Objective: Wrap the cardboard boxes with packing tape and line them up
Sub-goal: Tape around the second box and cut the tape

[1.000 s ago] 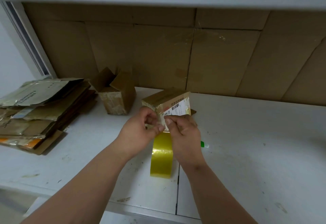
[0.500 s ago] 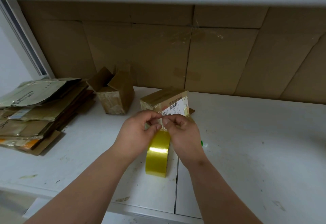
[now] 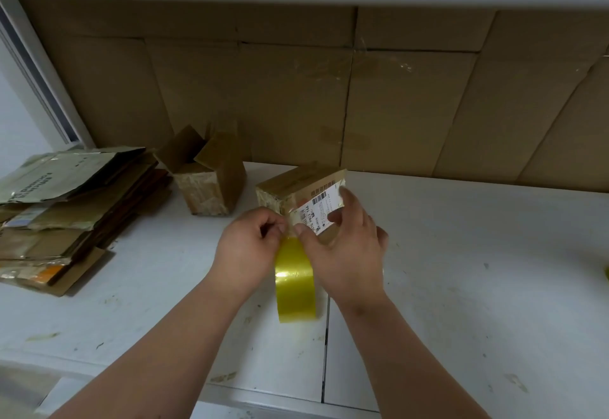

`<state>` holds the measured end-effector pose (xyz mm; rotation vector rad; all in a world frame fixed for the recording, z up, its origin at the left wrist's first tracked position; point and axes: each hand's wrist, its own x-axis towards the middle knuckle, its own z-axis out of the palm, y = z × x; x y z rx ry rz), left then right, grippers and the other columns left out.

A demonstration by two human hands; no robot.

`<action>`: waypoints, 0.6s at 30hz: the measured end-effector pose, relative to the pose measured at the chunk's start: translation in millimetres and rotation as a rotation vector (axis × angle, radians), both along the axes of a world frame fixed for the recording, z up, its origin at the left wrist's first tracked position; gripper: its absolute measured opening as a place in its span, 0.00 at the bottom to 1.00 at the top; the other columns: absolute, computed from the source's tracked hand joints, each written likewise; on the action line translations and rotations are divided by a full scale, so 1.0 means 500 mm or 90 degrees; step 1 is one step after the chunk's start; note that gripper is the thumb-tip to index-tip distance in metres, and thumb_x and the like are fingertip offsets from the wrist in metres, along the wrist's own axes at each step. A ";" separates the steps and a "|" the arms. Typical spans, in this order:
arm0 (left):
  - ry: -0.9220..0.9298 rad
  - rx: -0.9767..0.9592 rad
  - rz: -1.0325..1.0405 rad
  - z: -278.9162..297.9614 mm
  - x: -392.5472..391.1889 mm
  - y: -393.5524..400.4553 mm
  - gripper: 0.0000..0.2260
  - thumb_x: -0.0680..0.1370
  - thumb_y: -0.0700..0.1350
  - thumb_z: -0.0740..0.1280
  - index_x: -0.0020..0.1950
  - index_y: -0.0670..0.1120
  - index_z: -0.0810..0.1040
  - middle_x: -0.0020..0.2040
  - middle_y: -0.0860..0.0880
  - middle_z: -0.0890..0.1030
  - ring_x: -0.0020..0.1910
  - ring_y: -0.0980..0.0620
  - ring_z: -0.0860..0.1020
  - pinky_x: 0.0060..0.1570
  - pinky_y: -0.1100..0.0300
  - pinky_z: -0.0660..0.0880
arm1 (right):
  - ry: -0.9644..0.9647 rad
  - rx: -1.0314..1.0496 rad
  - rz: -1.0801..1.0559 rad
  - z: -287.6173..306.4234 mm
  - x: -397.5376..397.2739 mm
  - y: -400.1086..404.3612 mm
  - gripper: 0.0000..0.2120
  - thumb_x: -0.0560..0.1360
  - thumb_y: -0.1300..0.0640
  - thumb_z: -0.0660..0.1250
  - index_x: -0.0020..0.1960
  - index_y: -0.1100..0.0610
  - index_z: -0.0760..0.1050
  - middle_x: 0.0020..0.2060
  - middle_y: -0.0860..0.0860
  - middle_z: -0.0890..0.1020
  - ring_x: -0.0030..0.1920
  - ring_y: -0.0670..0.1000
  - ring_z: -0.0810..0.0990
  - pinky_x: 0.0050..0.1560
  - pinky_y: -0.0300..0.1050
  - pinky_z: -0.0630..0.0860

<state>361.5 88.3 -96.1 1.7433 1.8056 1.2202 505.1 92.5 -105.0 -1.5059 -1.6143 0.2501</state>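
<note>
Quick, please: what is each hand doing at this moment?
Left hand: fingers curled, pinching the tape end at the box corner.
Right hand: fingers spread, holding the box by its labelled side.

You're getting one view only, head cam, wide-angle, looking fwd and down from above the white table (image 3: 461, 270). It's sitting close: both forearms are entering from 6 o'clock, table edge running along the bottom. Cardboard wall (image 3: 296, 95) is facing you at 12 o'clock. No 2nd view, so nothing's overlapping.
</note>
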 end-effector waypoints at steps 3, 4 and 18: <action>-0.058 -0.043 0.034 0.002 -0.004 0.002 0.08 0.80 0.41 0.67 0.42 0.52 0.79 0.40 0.55 0.81 0.40 0.56 0.78 0.37 0.64 0.72 | 0.003 -0.086 0.083 0.005 0.002 -0.017 0.34 0.68 0.29 0.60 0.66 0.49 0.71 0.43 0.43 0.80 0.51 0.49 0.80 0.59 0.47 0.67; -0.075 -0.054 0.047 0.002 -0.004 0.002 0.08 0.80 0.42 0.66 0.42 0.51 0.79 0.40 0.55 0.81 0.40 0.56 0.78 0.37 0.63 0.72 | 0.017 -0.135 0.137 0.002 -0.001 -0.021 0.31 0.70 0.32 0.64 0.66 0.48 0.71 0.37 0.43 0.78 0.47 0.48 0.80 0.56 0.45 0.71; -0.340 -0.393 0.065 -0.006 -0.081 -0.003 0.02 0.74 0.33 0.65 0.42 0.36 0.76 0.33 0.40 0.77 0.30 0.45 0.78 0.36 0.54 0.79 | -0.153 -0.279 0.408 0.041 -0.037 -0.034 0.34 0.72 0.46 0.74 0.72 0.44 0.61 0.61 0.48 0.76 0.62 0.52 0.75 0.57 0.45 0.71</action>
